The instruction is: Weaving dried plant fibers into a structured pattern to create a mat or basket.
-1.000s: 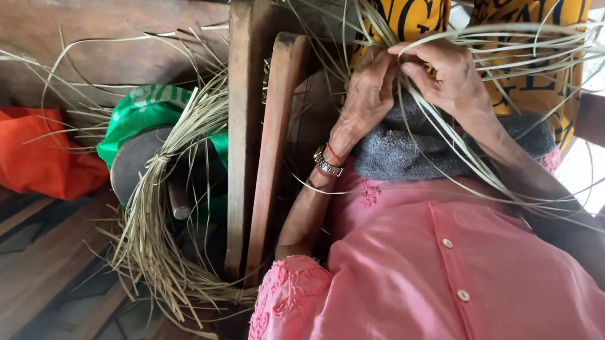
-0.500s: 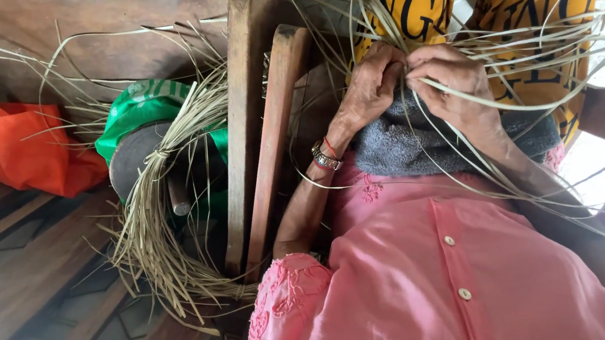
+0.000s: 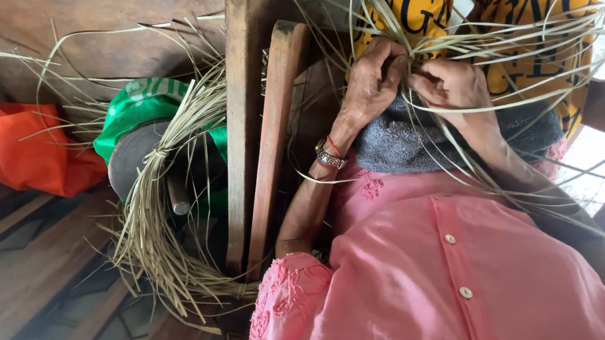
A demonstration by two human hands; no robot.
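— Pinching where, the left hand (image 3: 375, 80)?
— On the pale dried grass strips (image 3: 499, 48), over the grey towel (image 3: 397, 145); right hand (image 3: 451, 87) fingers closed beside it, strips running rightward.

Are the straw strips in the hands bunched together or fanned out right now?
Both: pinched together where the left hand and right hand meet, while the free ends of the straw strips fan out loose in all directions.
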